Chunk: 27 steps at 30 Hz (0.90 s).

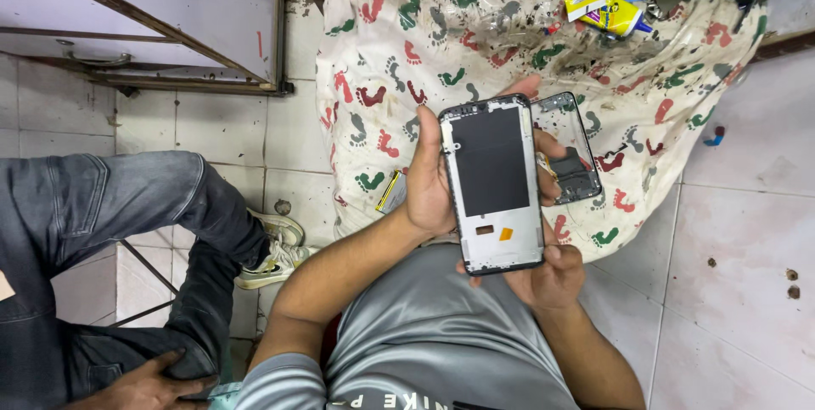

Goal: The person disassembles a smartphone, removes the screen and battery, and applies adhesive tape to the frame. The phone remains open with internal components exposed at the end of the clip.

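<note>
Phone frame [492, 185]: closest to me, an opened phone body with a dark inner panel, held upright over my lap.
My left hand [429, 185]: wrapped round the frame's left edge, fingers behind it.
My right hand [552, 274]: cupping the frame's lower end from beneath.
Second phone shell [570, 148]: lying on the footprint-patterned cloth [475, 28], just behind the frame.
Glue tube [611, 11]: yellow, farther back on the cloth.
Another person's leg [127, 206]: in jeans, to my left.
</note>
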{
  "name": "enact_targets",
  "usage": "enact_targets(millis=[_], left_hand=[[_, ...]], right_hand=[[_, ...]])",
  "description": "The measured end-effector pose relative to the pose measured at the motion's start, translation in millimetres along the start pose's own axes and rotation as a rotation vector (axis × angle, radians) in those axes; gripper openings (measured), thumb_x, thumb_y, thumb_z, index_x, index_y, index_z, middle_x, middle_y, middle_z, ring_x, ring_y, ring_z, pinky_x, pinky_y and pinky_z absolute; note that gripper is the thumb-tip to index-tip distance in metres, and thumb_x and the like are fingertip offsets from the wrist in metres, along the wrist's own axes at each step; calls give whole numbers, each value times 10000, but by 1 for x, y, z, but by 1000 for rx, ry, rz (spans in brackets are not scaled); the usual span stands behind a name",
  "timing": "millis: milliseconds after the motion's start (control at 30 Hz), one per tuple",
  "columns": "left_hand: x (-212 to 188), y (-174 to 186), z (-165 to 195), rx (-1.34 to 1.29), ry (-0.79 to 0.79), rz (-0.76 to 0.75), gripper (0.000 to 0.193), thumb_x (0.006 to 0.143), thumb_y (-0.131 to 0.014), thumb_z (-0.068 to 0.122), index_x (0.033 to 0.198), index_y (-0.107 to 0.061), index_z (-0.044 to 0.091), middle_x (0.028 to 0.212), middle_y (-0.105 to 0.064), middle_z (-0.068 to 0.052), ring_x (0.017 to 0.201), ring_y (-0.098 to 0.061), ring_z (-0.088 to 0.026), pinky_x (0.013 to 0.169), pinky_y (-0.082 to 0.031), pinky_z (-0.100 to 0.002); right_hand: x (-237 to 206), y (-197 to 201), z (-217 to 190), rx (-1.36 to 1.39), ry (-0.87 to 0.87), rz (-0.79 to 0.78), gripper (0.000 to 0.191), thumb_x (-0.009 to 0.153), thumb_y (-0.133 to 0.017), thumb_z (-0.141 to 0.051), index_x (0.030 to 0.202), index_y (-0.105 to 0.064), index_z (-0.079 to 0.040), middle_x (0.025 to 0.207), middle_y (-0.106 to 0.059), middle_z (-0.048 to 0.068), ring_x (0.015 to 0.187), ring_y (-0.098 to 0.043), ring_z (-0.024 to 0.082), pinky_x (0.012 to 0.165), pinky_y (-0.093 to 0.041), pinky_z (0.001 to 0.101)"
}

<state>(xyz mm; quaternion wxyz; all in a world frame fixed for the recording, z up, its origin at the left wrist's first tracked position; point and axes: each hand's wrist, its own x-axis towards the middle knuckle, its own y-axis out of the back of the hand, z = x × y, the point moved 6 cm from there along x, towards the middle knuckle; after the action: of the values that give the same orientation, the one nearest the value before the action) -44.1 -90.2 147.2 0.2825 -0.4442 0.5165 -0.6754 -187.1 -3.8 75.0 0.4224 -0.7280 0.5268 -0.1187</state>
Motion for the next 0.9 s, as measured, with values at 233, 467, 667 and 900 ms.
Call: enact_targets(millis=[233,467,667,900], left_hand=[[-18,-7,25,320,-102,187,995,991,-279,808,1667,-192,83,1273,-598,-233,1015,-709,-354,904,-600,-482],[-30,-8,28,504,-231,307,986,985,-311,815,1639,-224,83,1237,-598,-203,1033,-704,-348,925,-602,-502],[-34,-5,26,528,-272,317,971,960,-323,812,1620,-235,105,1244,-610,-200,1026,-717,-360,893,-623,-522],[-35,8,24,522,-307,325,944,978,-310,819,1593,-287,104,1177,-633,-204,989,-720,-352,892,-618,-505]], right_hand=[[-20,17,-27,-777,304,172,358,964,-675,2,1307,-622,90,1148,-716,133,1069,-687,169,992,-533,286],[-21,-8,-35,-888,283,209,355,992,-640,13,1342,-619,66,1131,-743,101,1035,-688,97,926,-529,219],[-9,-19,-43,-891,209,244,318,1043,-614,-26,1348,-638,64,1088,-753,98,908,-658,60,775,-520,193],[-1,-23,-40,-963,128,261,243,1070,-569,-114,1237,-625,52,910,-719,61,792,-672,73,709,-558,221]])
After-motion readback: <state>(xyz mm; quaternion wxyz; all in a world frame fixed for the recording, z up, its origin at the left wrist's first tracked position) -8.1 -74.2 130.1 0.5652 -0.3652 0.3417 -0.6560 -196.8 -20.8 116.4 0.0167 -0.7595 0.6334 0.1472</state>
